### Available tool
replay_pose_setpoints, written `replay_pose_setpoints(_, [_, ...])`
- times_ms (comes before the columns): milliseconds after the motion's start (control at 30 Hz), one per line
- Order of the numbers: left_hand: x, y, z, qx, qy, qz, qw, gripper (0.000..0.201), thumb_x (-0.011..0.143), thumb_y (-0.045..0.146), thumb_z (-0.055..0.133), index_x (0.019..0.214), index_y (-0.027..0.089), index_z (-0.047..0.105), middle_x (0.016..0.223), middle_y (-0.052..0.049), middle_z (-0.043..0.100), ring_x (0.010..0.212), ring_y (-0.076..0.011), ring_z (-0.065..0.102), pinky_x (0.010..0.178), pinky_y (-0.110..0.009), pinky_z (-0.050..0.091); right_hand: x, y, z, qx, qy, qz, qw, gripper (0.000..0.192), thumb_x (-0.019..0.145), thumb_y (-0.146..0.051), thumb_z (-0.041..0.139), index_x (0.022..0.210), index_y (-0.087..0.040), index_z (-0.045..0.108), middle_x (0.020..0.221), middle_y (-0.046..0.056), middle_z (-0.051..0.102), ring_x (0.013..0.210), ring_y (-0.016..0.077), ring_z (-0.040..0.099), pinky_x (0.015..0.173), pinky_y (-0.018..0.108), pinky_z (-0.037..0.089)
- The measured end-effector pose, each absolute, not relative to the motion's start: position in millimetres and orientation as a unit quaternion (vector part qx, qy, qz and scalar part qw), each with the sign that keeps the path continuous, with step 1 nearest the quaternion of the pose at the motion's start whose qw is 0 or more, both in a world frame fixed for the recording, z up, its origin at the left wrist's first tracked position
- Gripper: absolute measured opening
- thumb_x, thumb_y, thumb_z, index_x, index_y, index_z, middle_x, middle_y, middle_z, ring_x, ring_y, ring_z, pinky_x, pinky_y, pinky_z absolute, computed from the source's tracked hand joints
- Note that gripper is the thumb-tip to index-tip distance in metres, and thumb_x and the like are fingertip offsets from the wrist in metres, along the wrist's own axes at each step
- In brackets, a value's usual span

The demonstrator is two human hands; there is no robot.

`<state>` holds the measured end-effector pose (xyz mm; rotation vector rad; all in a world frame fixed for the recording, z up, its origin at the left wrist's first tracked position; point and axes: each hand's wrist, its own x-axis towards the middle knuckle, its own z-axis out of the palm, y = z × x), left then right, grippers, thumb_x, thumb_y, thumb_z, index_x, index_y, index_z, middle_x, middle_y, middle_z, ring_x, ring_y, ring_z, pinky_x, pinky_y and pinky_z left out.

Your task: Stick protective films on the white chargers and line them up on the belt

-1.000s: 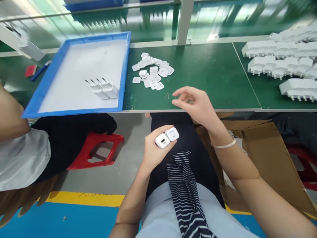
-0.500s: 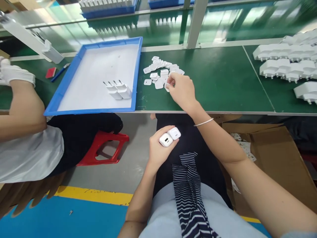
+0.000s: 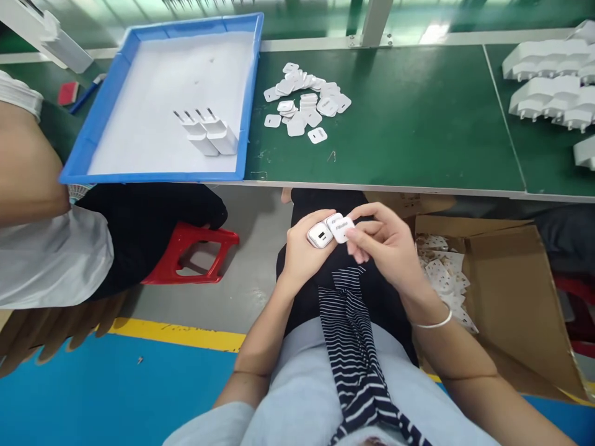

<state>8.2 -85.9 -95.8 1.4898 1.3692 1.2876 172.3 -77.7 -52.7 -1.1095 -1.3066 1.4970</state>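
Note:
My left hand (image 3: 301, 253) is closed around two white charger adapters (image 3: 320, 235), held side by side with their ends facing up. The nearer end shows dark port slots. Between thumb and fingers, my right hand (image 3: 383, 244) pinches a thin white cover plate (image 3: 343, 229) with grey lettering. That plate overlaps the end of the second adapter; whether it touches I cannot tell. On the green bench beyond lies a loose pile of white cover plates (image 3: 297, 122), one of them a little apart toward the front.
A blue-rimmed tray (image 3: 242, 142) with white lining holds upright white chargers (image 3: 218, 137), pins up. Rows of white chargers (image 3: 553, 99) stand at right. Below is a cardboard box (image 3: 515, 291) with scraps. A co-worker's arm (image 3: 28, 167) and red stool (image 3: 190, 254) are at left.
My right hand has come back from the pile to my left hand, bringing a cover plate. My left hand still holds the two adapters. The view has tilted downward.

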Motion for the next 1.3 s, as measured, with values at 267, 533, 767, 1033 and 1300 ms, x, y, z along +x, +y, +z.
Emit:
replay_pose_setpoints(267, [18.5, -92.5, -86.1, 0.617, 0.504, 0.49, 0.353, 0.036, 0.078, 0.012, 0.072, 0.113, 0.019, 0.074, 0.118, -0.008, 0.078, 0.106, -0.0212, 0.074, 0.095, -0.035, 0.06, 166.7, -91.8, -65.5, -0.399, -0.413, 0.695, 0.432, 0.025, 0.084, -0.027, 0.082, 0.107, -0.021, 0.075, 0.06, -0.003, 0.072, 0.043, 0.0112, 0.064, 0.04, 0.02, 0.051])
replay_pose_setpoints(533, [19.2, -96.5, -76.4, 0.672, 0.488, 0.474, 0.294, 0.031, 0.083, 0.014, 0.071, 0.114, 0.016, 0.073, 0.12, -0.009, 0.077, 0.111, -0.0215, 0.073, 0.099, -0.036, 0.06, 172.2, -94.5, -57.8, -0.391, -0.396, 0.709, 0.433, 0.021, 0.083, -0.021, 0.083, 0.103, -0.023, 0.083, 0.058, -0.003, 0.072, 0.041, 0.0101, 0.064, 0.039, 0.019, 0.054])
replay_pose_setpoints(767, [18.1, -96.6, -75.2, 0.683, 0.483, 0.48, 0.262, 0.032, 0.083, 0.012, 0.071, 0.115, 0.016, 0.072, 0.12, -0.009, 0.077, 0.112, -0.021, 0.073, 0.1, -0.035, 0.06, 165.0, -96.7, -54.2, -0.389, -0.393, 0.692, 0.464, 0.022, 0.085, -0.014, 0.078, 0.102, -0.026, 0.084, 0.057, -0.004, 0.072, 0.04, 0.007, 0.062, 0.04, 0.014, 0.053])
replay_pose_setpoints(1033, [14.6, -99.1, -73.7, 0.685, 0.482, 0.485, 0.25, 0.034, 0.082, 0.014, 0.075, 0.115, 0.016, 0.072, 0.12, -0.009, 0.077, 0.114, -0.0218, 0.073, 0.101, -0.035, 0.06, 162.1, -99.1, -52.0, -0.388, -0.391, 0.7, 0.454, 0.024, 0.085, -0.014, 0.079, 0.105, -0.026, 0.083, 0.057, -0.004, 0.072, 0.041, 0.0069, 0.063, 0.041, 0.014, 0.053])
replay_pose_setpoints(1300, [13.5, -99.6, -74.4, 0.683, 0.479, 0.494, 0.245, 0.03, 0.085, 0.016, 0.072, 0.115, 0.016, 0.072, 0.12, -0.01, 0.077, 0.114, -0.0218, 0.073, 0.1, -0.037, 0.061, 161.5, -98.5, -51.0, -0.378, -0.391, 0.714, 0.44, 0.022, 0.086, -0.018, 0.08, 0.106, -0.025, 0.083, 0.059, -0.003, 0.073, 0.041, 0.007, 0.063, 0.041, 0.014, 0.052])
